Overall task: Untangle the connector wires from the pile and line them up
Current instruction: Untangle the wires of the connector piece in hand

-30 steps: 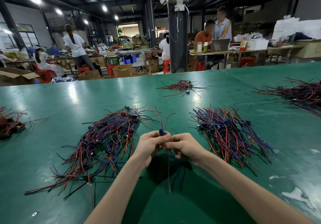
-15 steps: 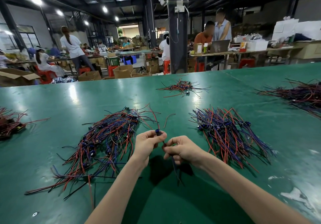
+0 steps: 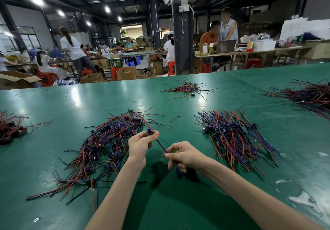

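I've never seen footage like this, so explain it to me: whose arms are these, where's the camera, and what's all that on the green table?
No machine here: a person works with bare hands. The one picture comes from a wide-angle camera worn on their head, looking forward and down, so the arms reaching in from below are their own. On the glossy green table lie thin red, blue and black wires with small blue plugs: a tangled pile on the left, a second pile on the right, a smaller heap further back. The left hand pinches the blue plug of one thin connector wire; the right hand pinches that wire lower down, so it stretches between them.
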